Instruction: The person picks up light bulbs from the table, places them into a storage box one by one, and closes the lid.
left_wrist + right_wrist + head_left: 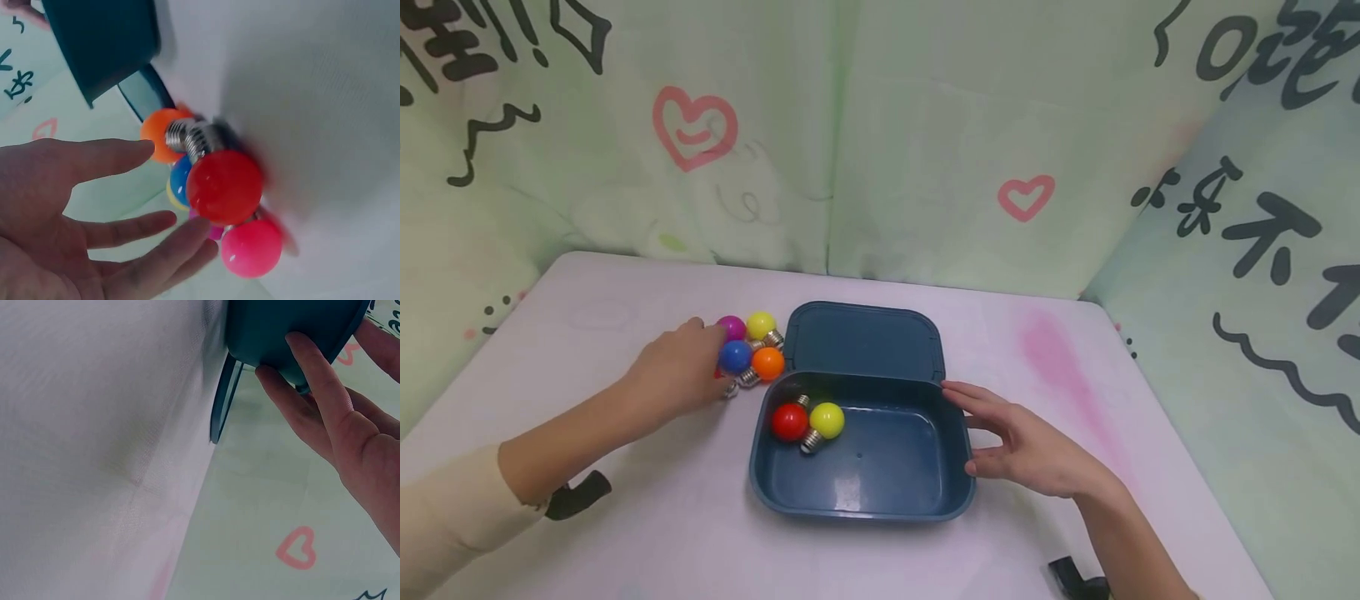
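Observation:
My left hand (679,367) reaches to a cluster of toy light bulbs left of a dark blue box (895,510). In the left wrist view its fingers stretch apart around a red bulb (225,187); one fingertip overlaps that bulb, and contact is unclear. Close by lie an orange bulb (768,364), a blue bulb (735,357), a yellow bulb (761,324), a magenta bulb (731,327) and a pink bulb (252,249). Inside the box are another red bulb (790,422) and another yellow bulb (827,420). My right hand (1033,446) rests its extended fingers against the box's right wall.
Behind the box a matching dark blue lid (865,337) lies flat on the white table (647,542). A printed cloth backdrop (917,167) hangs around the table's back and sides. Dark straps or mounts (578,495) show at both wrists.

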Demonstrator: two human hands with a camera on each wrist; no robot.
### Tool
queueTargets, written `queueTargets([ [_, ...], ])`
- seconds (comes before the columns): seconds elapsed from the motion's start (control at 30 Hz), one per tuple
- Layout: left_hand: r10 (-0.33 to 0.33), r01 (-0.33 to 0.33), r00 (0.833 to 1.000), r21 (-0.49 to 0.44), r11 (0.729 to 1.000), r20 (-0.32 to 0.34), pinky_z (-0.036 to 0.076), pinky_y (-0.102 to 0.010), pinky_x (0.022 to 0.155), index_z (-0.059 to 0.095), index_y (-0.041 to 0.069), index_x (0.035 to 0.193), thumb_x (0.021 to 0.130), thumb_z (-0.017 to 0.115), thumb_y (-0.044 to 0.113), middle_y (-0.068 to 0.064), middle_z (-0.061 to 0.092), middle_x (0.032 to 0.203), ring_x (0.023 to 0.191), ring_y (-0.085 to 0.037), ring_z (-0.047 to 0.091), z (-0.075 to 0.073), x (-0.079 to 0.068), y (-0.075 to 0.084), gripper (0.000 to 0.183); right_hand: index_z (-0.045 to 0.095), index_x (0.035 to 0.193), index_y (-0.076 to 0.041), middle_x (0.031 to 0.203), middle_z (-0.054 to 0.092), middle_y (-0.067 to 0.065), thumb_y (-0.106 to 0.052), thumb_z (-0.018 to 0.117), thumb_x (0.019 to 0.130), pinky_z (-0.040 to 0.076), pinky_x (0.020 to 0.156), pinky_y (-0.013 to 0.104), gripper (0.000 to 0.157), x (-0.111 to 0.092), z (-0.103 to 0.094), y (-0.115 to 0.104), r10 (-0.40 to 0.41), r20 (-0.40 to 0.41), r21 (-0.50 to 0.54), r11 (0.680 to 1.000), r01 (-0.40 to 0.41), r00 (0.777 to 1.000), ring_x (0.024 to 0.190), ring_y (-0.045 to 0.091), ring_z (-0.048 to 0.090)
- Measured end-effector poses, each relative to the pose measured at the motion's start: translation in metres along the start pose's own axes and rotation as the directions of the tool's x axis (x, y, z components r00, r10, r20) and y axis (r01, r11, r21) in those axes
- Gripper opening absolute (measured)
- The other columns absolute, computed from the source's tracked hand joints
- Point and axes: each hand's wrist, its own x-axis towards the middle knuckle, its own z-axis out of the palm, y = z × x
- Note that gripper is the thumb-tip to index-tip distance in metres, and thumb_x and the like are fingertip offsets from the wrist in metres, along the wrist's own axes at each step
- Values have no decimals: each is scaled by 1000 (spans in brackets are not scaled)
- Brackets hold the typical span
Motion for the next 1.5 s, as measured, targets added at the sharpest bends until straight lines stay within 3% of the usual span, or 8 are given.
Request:
queueTargets([
  [0.23, -39, 38, 999, 26, 999, 10, 65, -50, 75, 58, -14, 127, 82, 88, 29, -30, 61, 105, 86, -36, 67, 14, 0, 1, 69, 36, 163, -17, 172, 26, 5, -2, 73, 92, 57, 103, 36, 81, 0, 0, 1, -6, 5, 4, 1000, 6, 1000, 147, 48, 42],
  [0.43, -48, 48, 999, 6, 999, 12, 65, -49, 76, 59, -14, 129, 82, 88, 26, -35, 60, 119, 94, -38, 68, 22, 0, 3, 69, 36, 163, -15, 172, 25, 6, -1, 73, 92, 56, 104, 36, 81, 0, -1, 1, -11, 6, 12, 1000, 11, 1000, 147, 49, 42],
  [0.9, -41, 40, 999, -11, 999, -36, 65, -43, 71, 59, -16, 126, 81, 87, 16, -32, 59, 110, 82, -30, 66, 32, -1, 1, 61, 36, 163, -15, 172, 24, 7, 0, 73, 92, 57, 103, 36, 81, 0, 0, 1, -14, 9, 18, 1000, 14, 1000, 147, 50, 41],
  [1.27, -60, 59, 998, -37, 998, -24, 65, -43, 71, 61, -14, 122, 80, 87, 14, -28, 59, 105, 83, -30, 64, 25, -4, 3, 57, 36, 163, -15, 173, 24, 6, 0, 73, 92, 56, 104, 36, 81, 0, 0, 0, -7, 7, 12, 1000, 6, 1000, 147, 49, 41],
  [1.5, -22, 21, 998, -5, 1000, -52, 65, -47, 73, 61, -12, 120, 78, 88, 16, -30, 59, 106, 82, -34, 66, 11, -6, 4, 57, 35, 163, -13, 173, 23, 8, 0, 73, 92, 56, 104, 36, 81, 0, 0, -1, -7, 9, 6, 1000, 7, 1000, 147, 50, 41],
])
